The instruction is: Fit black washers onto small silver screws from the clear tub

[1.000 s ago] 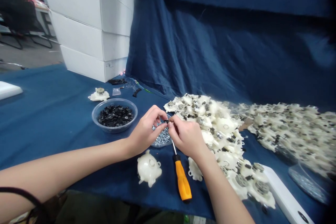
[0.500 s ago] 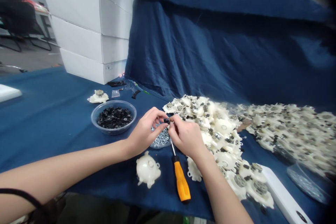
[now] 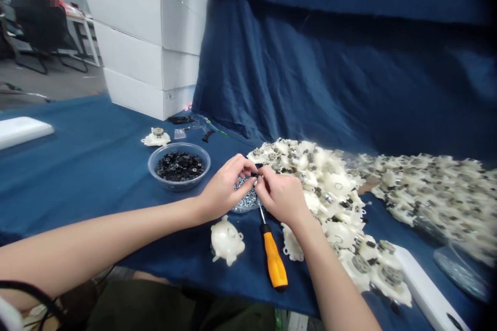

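My left hand and my right hand meet fingertip to fingertip above a small clear dish of silver screws. Both pinch a tiny black part between them. An orange-handled screwdriver lies on the blue cloth just below my right hand. A white plastic housing rests near the table's front edge, below my left hand. To the left a clear bowl of small black parts stands within reach.
A large heap of white plastic assemblies spreads right across the table to a second heap. Stacked white boxes stand at the back left, with one assembly in front. A white flat box lies front right. A person sits far left.
My hands stay pinched together over the screw dish. The view has shifted slightly, so everything sits a little further right in the picture.
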Motion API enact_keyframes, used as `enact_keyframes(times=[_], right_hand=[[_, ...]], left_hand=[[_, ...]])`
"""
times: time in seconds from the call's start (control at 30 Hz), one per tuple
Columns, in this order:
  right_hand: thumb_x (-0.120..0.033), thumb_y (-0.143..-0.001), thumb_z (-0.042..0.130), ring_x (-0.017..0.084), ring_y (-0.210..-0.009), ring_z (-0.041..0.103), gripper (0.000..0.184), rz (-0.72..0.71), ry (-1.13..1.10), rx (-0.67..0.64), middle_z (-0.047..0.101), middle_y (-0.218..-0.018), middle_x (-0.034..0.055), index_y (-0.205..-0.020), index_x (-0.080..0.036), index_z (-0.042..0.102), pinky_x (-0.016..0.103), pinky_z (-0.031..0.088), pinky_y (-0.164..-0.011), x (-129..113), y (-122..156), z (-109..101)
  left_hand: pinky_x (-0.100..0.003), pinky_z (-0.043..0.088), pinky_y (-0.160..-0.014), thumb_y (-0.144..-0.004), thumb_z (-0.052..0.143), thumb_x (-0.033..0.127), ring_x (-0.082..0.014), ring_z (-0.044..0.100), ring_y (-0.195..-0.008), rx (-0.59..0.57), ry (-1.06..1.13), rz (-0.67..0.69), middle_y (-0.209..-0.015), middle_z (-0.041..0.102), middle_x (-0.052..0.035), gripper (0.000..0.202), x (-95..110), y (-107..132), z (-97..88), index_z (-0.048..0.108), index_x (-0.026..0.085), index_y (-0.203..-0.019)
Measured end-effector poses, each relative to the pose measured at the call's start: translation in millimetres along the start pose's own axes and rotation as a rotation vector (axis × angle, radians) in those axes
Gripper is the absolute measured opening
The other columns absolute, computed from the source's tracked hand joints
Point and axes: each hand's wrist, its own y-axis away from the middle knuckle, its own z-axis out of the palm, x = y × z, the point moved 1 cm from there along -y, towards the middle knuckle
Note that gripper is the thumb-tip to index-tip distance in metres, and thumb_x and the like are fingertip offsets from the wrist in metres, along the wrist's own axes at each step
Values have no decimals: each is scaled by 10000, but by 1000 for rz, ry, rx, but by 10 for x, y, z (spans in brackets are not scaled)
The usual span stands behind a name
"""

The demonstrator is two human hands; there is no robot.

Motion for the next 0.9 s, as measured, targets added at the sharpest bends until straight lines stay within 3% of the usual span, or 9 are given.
enact_keyframes(times=[0.43,0.9], right_hand=[[-235,-961,464,118,-507,536,165,-34,-15,23,598,-587,-21,-895,-188,608,277,211,-558,-49,-30,-34],[-257,-960,480,124,-502,544,192,-41,0,48,629,-600,-23,-999,-190,656,273,221,-543,-40,15,24]], left_hand=[[-289,498,-773,-973,583,168,-151,552,-899,-8,-60,19,-1033,561,-50,141,6,9,-13,568,200,-1110],[-265,500,-752,-913,613,128,-138,549,-909,-14,18,-29,-1045,536,-40,226,27,6,-7,571,198,-1124]])
